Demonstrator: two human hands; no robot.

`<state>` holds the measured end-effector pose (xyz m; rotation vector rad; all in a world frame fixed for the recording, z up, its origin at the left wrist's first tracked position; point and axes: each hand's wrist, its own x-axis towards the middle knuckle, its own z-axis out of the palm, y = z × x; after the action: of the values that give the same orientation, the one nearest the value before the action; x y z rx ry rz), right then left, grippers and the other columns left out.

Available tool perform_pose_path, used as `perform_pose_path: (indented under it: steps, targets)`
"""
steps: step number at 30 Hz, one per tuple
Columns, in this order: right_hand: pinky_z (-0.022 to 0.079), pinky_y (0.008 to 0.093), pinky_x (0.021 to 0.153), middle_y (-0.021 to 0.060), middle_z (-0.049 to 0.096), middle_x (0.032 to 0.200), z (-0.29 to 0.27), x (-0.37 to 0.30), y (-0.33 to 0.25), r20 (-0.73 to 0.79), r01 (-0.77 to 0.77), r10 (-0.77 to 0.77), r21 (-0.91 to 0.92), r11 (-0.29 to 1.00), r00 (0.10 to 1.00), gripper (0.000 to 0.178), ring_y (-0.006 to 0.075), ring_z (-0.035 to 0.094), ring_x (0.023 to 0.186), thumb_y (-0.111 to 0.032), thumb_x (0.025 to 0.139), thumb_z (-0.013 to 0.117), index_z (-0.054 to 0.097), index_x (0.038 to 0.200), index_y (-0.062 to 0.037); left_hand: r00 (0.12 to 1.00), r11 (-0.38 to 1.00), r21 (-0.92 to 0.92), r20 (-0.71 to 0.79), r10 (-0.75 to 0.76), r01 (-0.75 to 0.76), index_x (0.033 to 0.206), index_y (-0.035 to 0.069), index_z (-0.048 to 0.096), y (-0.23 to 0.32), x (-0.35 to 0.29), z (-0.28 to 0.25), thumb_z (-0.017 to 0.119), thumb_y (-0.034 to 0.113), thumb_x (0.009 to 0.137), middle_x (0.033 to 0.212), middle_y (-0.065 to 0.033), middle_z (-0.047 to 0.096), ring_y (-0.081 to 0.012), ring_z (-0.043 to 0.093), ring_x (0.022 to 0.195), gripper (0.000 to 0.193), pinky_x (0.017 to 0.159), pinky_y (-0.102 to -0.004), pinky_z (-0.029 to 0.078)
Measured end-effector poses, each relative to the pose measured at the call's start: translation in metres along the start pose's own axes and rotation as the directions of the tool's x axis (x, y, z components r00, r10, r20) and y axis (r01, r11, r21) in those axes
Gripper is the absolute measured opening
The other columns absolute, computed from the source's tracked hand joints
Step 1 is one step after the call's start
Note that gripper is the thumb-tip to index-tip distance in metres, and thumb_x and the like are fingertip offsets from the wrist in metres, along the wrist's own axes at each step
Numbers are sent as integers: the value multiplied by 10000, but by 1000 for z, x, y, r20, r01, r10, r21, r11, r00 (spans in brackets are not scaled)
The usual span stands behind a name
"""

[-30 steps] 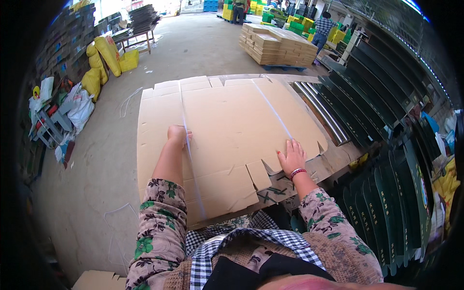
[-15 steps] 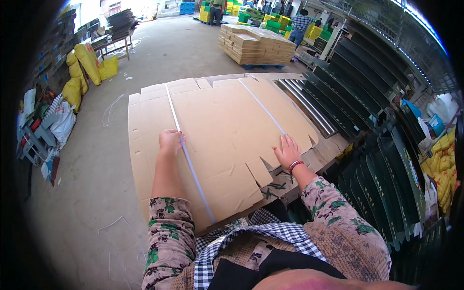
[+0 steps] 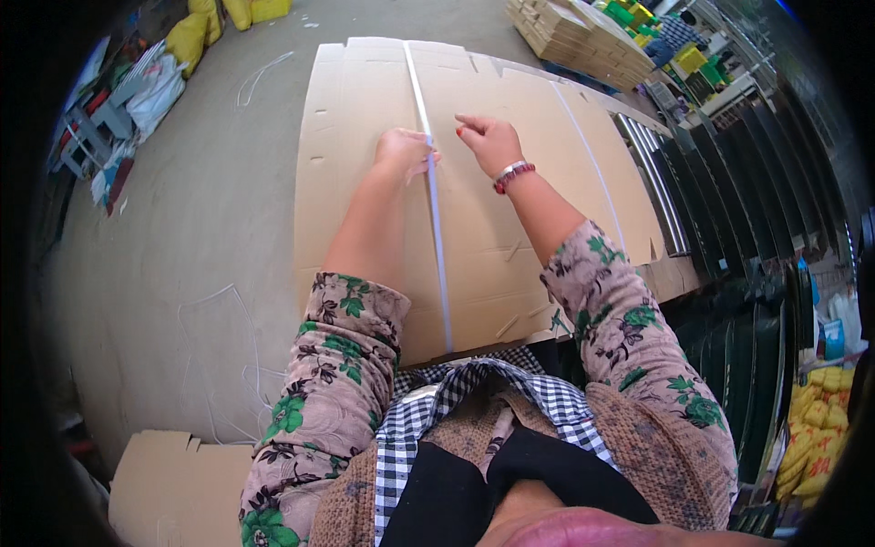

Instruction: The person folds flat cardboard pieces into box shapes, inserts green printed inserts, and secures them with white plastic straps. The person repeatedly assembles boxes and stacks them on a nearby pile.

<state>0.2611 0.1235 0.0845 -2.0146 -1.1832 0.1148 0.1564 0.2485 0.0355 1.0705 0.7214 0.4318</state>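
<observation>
Currently left hand [image 3: 404,149] is curled shut on the white plastic strap [image 3: 436,228] crossing the flat brown slotted cardboard sheet [image 3: 365,137]. Right hand [image 3: 488,139], fingers loosely bent, fingertips on cardboard just beside it. Straps visible: two.

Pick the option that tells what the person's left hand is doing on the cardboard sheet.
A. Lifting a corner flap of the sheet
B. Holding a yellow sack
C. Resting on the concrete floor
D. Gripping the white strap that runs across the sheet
D: the left hand is closed on the white strap lying along the cardboard sheet, while the right hand rests fingertips down on the sheet just beside it.
</observation>
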Motion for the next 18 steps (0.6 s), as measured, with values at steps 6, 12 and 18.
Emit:
perform_pose_path:
  steps: [6, 12, 18]
  targets:
    - [493, 248, 716, 52, 702, 871, 45, 30, 14, 90, -112, 100, 130, 985, 991, 212, 99, 619, 785, -89, 797, 659, 705, 992, -21, 998, 994, 109, -53, 39, -33, 948, -72, 598, 3, 0, 5, 556, -77, 807, 816, -130, 621, -201, 647, 650, 147, 574, -305, 558]
    - [513, 266, 647, 83, 705, 781, 50, 28, 25, 53, -121, 111, 261, 958, 992, 138, 119, 640, 681, -69, 776, 658, 715, 879, 4, 994, 968, 236, -57, 98, -83, 883, -48, 638, -5, 8, 7, 577, -43, 809, 746, -116, 635, -174, 643, 626, 96, 549, -295, 538]
    - [524, 286, 611, 107, 687, 701, 42, 11, -10, 64, -56, 55, 9, 998, 996, 124, 161, 655, 603, -73, 793, 615, 706, 841, -5, 993, 981, 167, -49, 109, -99, 837, -26, 664, -14, 18, 7, 619, -17, 783, 709, -112, 644, -175, 636, 573, 71, 505, -306, 515]
